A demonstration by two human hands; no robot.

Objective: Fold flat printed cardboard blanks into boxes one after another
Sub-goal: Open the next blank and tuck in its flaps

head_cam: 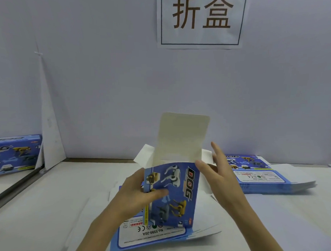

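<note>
a person is holding a half-formed blue box (pixel 177 191) upright above the middle of the white table (pixel 45 205), its printed front, showing toy dogs and the word "dog", facing the camera. the left hand (pixel 134 195) is gripping the box by its left edge, the thumb (pixel 156 193) pressing across the front panel and the fingers curling round behind it. the right hand (pixel 219 176) is reaching to the top right corner of the box with fingers straight and spread apart, the thumb tip touching that corner and the other fingers pointing up beside it. the lid flap (pixel 181 137) is standing straight up at the back, showing its plain pale inside, and a small white side flap (pixel 144 156) is sticking out on the left. a flat blank (pixel 157 237) is lying on the table right below the box, its white label panel facing up. a stack of blanks (pixel 268 177) is sitting further back on the right, and a finished box (pixel 13 153) is lying at the far left. a paper sign (pixel 201 21) with two large characters is hanging on the wall behind.
</note>
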